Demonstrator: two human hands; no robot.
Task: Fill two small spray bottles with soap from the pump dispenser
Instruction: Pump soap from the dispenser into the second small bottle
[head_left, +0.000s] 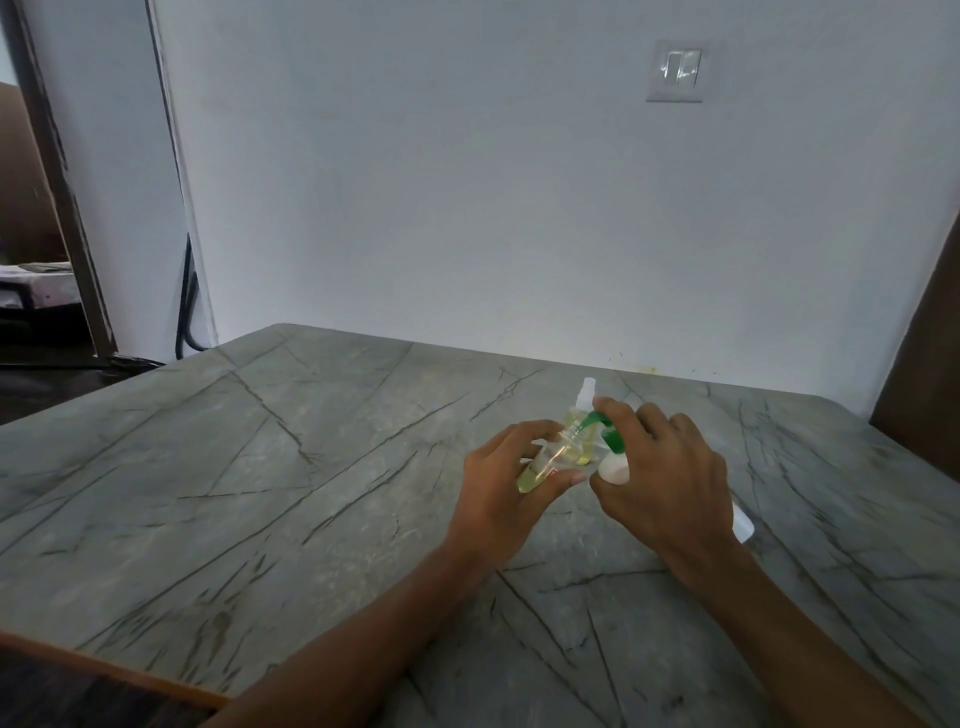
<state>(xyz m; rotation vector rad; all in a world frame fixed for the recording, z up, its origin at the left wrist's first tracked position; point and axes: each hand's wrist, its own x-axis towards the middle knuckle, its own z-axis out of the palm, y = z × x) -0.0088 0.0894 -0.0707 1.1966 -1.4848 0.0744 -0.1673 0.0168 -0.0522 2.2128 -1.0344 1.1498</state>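
Note:
My left hand (498, 488) grips a small clear spray bottle (545, 460), tilted with its open neck up and to the right. Yellow-green soap sits in its lower end. My right hand (665, 483) is wrapped over the white pump dispenser (613, 472). One finger rests on the dispenser's green pump head (605, 428), and its nozzle points at the bottle's neck. Just behind stands a second small bottle (584, 410) with a white spray cap and yellowish soap inside, partly hidden by the held one.
Everything is on a grey veined stone table (260, 493) against a white wall. A white rounded piece (743, 525) shows past my right wrist; I cannot tell whether it belongs to the dispenser. A dark wooden panel (919, 364) stands at the right.

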